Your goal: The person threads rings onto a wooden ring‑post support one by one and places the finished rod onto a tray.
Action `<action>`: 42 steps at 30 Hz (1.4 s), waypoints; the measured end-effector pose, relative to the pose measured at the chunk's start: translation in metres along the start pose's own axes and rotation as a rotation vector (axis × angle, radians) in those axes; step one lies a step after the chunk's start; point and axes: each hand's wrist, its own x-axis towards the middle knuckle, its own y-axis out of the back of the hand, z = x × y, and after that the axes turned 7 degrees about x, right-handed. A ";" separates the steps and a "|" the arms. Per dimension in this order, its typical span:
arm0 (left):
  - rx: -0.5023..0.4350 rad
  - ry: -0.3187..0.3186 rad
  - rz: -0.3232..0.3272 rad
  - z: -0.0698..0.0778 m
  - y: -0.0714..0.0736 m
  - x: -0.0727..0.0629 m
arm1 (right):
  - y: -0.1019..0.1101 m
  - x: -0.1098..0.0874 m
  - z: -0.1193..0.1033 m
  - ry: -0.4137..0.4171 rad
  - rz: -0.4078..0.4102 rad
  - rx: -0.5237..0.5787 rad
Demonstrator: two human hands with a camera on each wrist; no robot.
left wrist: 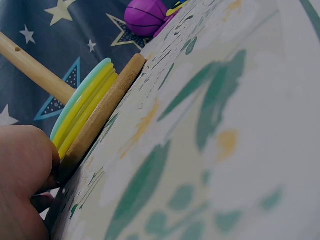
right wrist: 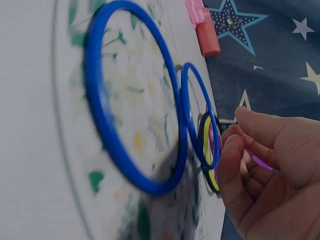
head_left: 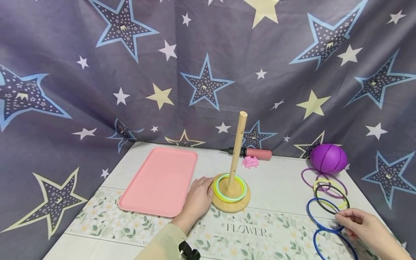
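Touches the left rim of a round wooden base (head_left: 230, 208) with the left hand (head_left: 199, 196); cannot tell a grip from a mere touch. Has a wooden peg (head_left: 238, 148) rising from the middle of that base, with a mint ring (left wrist: 90, 79) atop yellow rings (left wrist: 87, 101) around its foot. Bends the fingers of the right hand (head_left: 360, 224) loosely just beside the upper blue ring (head_left: 307, 209), thumb and forefinger close together, with nothing visible in their hold. Has the lower blue ring (right wrist: 93, 75) nearer the front, and farther back an overlapping cluster of black, yellow and purple rings near a purple ball (head_left: 329, 159). Has a pink tray (head_left: 157, 182) lying flat on the flower-printed surface (head_left: 282, 184), just beside the left hand, and, beyond the base, a small pink toy (head_left: 250, 162) near a hand pump (head_left: 261, 154). Has a star-patterned curtain (head_left: 208, 36) hanging behind.
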 end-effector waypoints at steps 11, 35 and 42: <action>0.002 0.002 0.006 0.000 -0.001 0.000 | -0.001 -0.003 0.028 -0.077 -0.007 -0.058; -0.010 0.006 0.002 0.003 0.001 -0.002 | -0.004 0.000 0.055 -0.098 0.010 -0.085; -0.011 0.000 0.015 0.003 0.001 -0.002 | -0.005 -0.002 0.050 -0.081 -0.011 -0.099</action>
